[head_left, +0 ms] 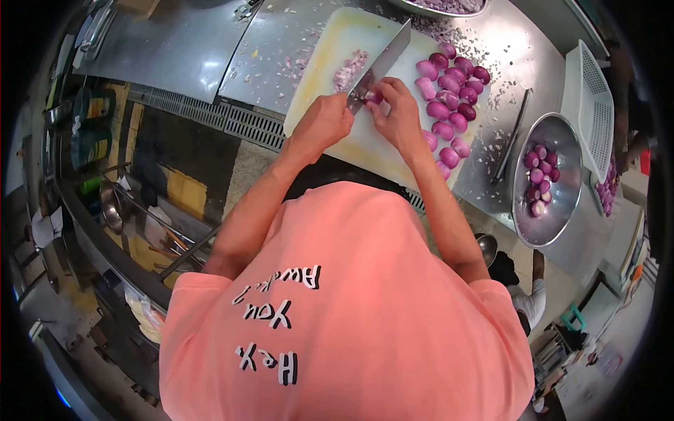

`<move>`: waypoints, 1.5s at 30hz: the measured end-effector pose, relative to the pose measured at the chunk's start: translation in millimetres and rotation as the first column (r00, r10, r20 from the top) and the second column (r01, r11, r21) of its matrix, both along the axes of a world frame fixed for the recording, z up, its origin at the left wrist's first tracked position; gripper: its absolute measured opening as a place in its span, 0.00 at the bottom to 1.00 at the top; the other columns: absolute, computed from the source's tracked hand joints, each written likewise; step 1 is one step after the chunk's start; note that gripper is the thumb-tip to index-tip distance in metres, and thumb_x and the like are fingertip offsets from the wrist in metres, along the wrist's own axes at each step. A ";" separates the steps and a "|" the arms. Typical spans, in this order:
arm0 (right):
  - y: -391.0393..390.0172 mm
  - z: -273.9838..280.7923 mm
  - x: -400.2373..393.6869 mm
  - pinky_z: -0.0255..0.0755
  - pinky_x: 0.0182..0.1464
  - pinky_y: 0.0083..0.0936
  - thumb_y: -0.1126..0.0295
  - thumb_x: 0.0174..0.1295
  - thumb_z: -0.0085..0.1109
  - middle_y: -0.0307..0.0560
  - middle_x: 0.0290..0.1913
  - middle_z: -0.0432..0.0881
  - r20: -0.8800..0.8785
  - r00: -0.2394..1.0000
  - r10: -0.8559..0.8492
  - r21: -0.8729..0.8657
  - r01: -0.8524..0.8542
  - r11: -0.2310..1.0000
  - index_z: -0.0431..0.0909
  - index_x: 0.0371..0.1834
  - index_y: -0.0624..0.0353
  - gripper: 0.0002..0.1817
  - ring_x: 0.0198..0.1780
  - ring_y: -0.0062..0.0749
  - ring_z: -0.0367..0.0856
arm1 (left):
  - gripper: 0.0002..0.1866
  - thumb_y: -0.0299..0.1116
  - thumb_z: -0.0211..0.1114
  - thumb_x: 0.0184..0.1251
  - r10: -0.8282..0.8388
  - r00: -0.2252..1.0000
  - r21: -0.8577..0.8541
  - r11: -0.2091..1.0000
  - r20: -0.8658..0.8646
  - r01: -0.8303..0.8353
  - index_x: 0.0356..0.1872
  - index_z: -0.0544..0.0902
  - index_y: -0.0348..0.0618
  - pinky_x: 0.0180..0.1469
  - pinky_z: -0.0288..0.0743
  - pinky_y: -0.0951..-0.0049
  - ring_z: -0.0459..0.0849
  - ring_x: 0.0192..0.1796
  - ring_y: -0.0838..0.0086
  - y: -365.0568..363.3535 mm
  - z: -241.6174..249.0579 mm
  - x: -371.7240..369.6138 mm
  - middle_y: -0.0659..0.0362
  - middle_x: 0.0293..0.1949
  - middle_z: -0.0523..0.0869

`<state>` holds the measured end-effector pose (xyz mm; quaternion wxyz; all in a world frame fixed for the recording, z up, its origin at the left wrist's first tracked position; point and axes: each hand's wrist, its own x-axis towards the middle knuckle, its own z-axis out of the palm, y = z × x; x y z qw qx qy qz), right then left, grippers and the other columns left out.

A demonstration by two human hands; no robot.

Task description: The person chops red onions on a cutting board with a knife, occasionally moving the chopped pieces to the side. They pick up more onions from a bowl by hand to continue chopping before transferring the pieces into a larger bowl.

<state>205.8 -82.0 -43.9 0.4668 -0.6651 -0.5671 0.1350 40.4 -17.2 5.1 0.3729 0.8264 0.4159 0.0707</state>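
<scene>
My left hand (324, 125) is closed around the handle of a broad-bladed kitchen knife (388, 57), whose blade slants up and to the right over the white cutting board (316, 84). My right hand (399, 116) pinches a purple onion (375, 97) against the board, right beside the blade. Left of the blade lies a small heap of chopped onion (349, 70). Several peeled purple onions (449, 98) are grouped along the board's right side, a little beyond my right hand. The fingers partly hide the onion being held.
A metal bowl (523, 217) holding several onions stands at the right, near a long dark thin tool (512, 137) and a white perforated basket (595, 105). Another bowl (484, 8) contains chopped onion at the top. Onion scraps litter the steel counter. Another person (531, 302) is at lower right.
</scene>
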 end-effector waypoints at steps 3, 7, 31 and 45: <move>-1.1 -9.2 -11.4 0.75 0.47 0.43 0.78 0.52 0.64 0.53 0.47 0.80 -0.112 0.989 0.093 -0.076 -0.102 0.992 0.81 0.40 0.62 0.11 0.45 0.52 0.79 | 0.09 0.27 0.58 0.65 0.031 0.999 0.001 1.000 -0.030 -0.031 0.37 0.76 0.28 0.34 0.73 0.53 0.82 0.31 0.41 -0.3 1.2 -26.2 0.36 0.27 0.81; -9.3 10.2 -28.4 0.74 0.50 0.43 0.77 0.53 0.64 0.52 0.46 0.80 0.067 0.990 0.127 -0.199 -0.112 0.974 0.78 0.47 0.60 0.16 0.47 0.54 0.77 | 0.09 0.27 0.58 0.66 0.073 0.995 0.039 0.997 -0.066 -0.070 0.37 0.76 0.28 0.34 0.73 0.54 0.82 0.31 0.42 -10.8 3.0 -28.4 0.37 0.27 0.81; -16.2 -7.3 -24.3 0.72 0.41 0.45 0.83 0.55 0.56 0.54 0.37 0.76 0.002 0.999 0.048 -0.064 -0.047 0.997 0.74 0.36 0.61 0.08 0.39 0.55 0.76 | 0.09 0.28 0.57 0.66 0.043 0.992 -0.023 0.999 -0.118 -0.046 0.35 0.74 0.27 0.37 0.75 0.49 0.83 0.34 0.39 -3.2 36.0 19.2 0.34 0.27 0.81; -18.7 -9.8 -30.7 0.73 0.41 0.44 0.84 0.52 0.57 0.54 0.36 0.76 0.002 1.000 -0.021 -0.038 0.021 0.999 0.74 0.33 0.63 0.07 0.39 0.54 0.76 | 0.09 0.27 0.58 0.65 0.023 0.995 0.072 0.997 -0.098 -0.016 0.36 0.76 0.27 0.37 0.75 0.48 0.83 0.35 0.38 -17.3 6.0 20.2 0.34 0.28 0.81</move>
